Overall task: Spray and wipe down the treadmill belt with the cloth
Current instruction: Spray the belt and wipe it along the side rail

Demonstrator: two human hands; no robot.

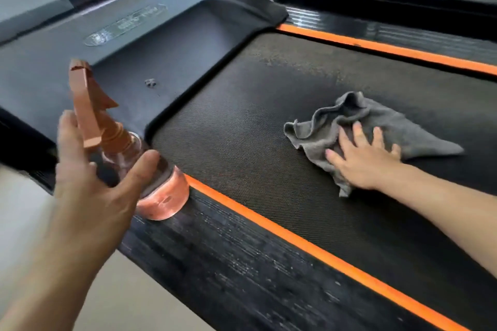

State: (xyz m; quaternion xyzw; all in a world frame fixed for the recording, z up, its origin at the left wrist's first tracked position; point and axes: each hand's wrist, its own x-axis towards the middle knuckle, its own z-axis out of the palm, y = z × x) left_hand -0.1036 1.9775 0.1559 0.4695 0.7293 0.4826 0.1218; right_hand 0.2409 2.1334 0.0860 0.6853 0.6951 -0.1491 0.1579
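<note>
Head view: one spray bottle (pixel 166 196), one cloth (pixel 403 126) on belt (pixel 242 115)

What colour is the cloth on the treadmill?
The cloth is plain grey. The head view, the only one, shows it best.

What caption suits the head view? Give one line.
Left hand holds the bottle beside the belt; right hand presses the cloth onto it.
</note>
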